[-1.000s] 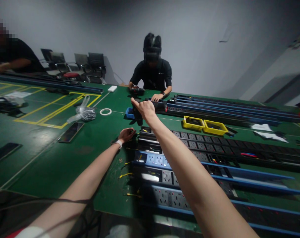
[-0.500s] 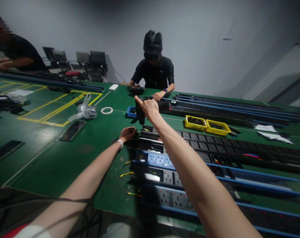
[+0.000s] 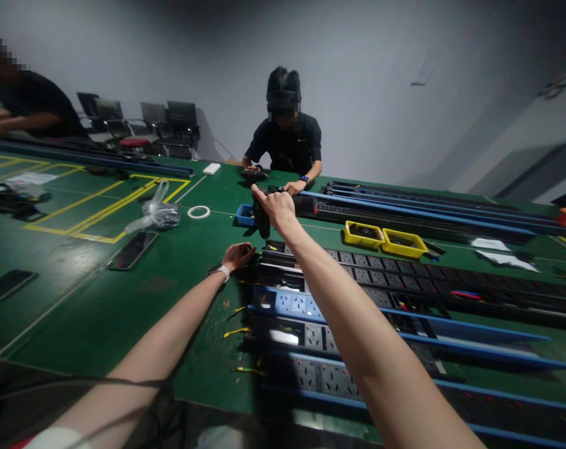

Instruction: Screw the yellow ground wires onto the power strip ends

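Note:
My right hand [image 3: 279,207] is wrapped round a black cordless drill [image 3: 262,219], whose body points down and whose red-marked end sticks out to the right. The drill is over the left end of the farthest black power strip [image 3: 346,257] in the near row. Beside that same end, my left hand [image 3: 238,256] rests low at the table with its fingers curled together. What those fingers hold, if anything, is hidden. More power strips lie in front, one with blue sockets [image 3: 292,303], with yellow wire ends [image 3: 236,332] sticking out at the left.
Past the drill are a small blue bin [image 3: 245,215] and two yellow bins [image 3: 404,243]. Across the green table [image 3: 170,312] a co-worker [image 3: 285,140] handles a tool beside more strips. On the left lie a white ring [image 3: 198,212], a plastic bag [image 3: 158,212] and a phone [image 3: 131,251].
The view has shifted slightly, so everything sits a little further left. Both my hands keep their places at the strip's end, the right still round the drill.

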### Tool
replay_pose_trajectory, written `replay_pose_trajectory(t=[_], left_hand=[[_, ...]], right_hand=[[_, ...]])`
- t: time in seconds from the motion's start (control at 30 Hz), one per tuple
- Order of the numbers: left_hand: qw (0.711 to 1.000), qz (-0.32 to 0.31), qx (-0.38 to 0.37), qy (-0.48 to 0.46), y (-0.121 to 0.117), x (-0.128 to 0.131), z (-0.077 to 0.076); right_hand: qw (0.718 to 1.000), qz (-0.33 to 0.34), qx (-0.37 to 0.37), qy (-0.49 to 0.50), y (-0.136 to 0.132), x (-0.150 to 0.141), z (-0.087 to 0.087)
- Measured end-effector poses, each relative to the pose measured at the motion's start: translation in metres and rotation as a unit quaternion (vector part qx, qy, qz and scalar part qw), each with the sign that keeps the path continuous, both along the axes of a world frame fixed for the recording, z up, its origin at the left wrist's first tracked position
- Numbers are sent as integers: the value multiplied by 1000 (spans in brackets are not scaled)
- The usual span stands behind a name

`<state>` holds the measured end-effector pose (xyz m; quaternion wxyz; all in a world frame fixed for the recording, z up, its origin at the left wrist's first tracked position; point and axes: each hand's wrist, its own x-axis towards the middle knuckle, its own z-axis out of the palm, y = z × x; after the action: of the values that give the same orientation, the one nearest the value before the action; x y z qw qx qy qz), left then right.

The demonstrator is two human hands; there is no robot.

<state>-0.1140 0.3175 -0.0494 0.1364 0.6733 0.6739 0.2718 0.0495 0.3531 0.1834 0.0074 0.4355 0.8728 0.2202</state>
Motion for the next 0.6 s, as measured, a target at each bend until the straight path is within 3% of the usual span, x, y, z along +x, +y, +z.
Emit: replay_pose_trajectory(t=[0.6], left_hand=[[1000, 2, -2, 2, 0, 1, 3]], right_hand=[[1000, -8, 1, 7, 2, 3, -2]])
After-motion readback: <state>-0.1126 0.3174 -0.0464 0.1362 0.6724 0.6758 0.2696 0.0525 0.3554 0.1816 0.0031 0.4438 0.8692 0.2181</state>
